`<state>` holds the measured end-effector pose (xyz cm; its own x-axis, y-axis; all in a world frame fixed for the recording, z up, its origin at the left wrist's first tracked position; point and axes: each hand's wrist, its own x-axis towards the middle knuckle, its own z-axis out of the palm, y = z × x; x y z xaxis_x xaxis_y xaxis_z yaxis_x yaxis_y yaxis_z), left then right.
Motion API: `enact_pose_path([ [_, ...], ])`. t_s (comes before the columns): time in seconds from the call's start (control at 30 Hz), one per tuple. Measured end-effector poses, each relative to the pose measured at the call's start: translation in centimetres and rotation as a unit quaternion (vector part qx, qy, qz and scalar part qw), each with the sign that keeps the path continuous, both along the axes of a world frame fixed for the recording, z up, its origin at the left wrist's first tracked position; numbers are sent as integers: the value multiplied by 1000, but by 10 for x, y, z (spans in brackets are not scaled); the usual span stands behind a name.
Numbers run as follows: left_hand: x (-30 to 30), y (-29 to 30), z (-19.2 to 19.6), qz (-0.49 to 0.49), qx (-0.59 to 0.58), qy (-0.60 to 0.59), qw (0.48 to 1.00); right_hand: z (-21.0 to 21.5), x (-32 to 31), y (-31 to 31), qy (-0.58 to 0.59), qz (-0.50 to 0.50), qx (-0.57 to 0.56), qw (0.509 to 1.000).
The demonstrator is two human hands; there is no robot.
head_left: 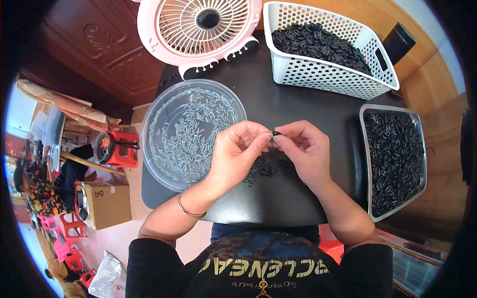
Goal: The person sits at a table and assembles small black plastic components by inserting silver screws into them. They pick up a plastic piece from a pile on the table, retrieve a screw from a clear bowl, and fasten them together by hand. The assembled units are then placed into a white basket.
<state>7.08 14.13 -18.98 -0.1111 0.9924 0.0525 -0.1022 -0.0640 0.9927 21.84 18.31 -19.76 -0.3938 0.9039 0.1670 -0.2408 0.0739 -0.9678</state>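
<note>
Over the middle of the table, my left hand [240, 151] and my right hand [306, 151] meet at the fingertips. Between them shows a small black plastic piece [276, 133], pinched in my right fingers. The thumb and forefinger of my left hand are pressed together against it; what they hold is hidden. Under the hands lie several loose black plastic pieces [262, 169]. Beside my left hand stands a round clear tub [150, 161] with many small silvery screws [189, 136] in it.
A metal tray [365, 149] of black plastic pieces [395, 154] lies on the right. At the back stand a white perforated basket [318, 82] of similar pieces and a pink fan [149, 25]. A cardboard box [112, 206] and red stools [124, 149] are off to the left.
</note>
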Motion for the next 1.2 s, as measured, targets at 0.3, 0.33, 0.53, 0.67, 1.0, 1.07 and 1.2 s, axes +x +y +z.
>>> enact_pose_path([
  [0.3,-8,5,3,-14,-1,-9,1000,4,1,4,12,1,-26,1000],
  [0.33,-9,6,3,-13,-4,-13,1000,4,1,4,8,0,-25,1000],
  [0.53,-10,7,4,-23,-26,-16,999,2,3,5,37,7,-39,999],
  [0.67,-9,7,3,-30,-40,-4,999,0,3,4,46,6,-30,998],
  [1.0,-8,6,4,-28,-9,34,999,-1,2,4,16,3,-15,1000],
  [1.07,-5,5,6,-20,4,51,999,-1,2,4,21,9,-27,999],
  [1.2,-4,3,3,3,67,139,988,2,3,4,29,23,-41,998],
])
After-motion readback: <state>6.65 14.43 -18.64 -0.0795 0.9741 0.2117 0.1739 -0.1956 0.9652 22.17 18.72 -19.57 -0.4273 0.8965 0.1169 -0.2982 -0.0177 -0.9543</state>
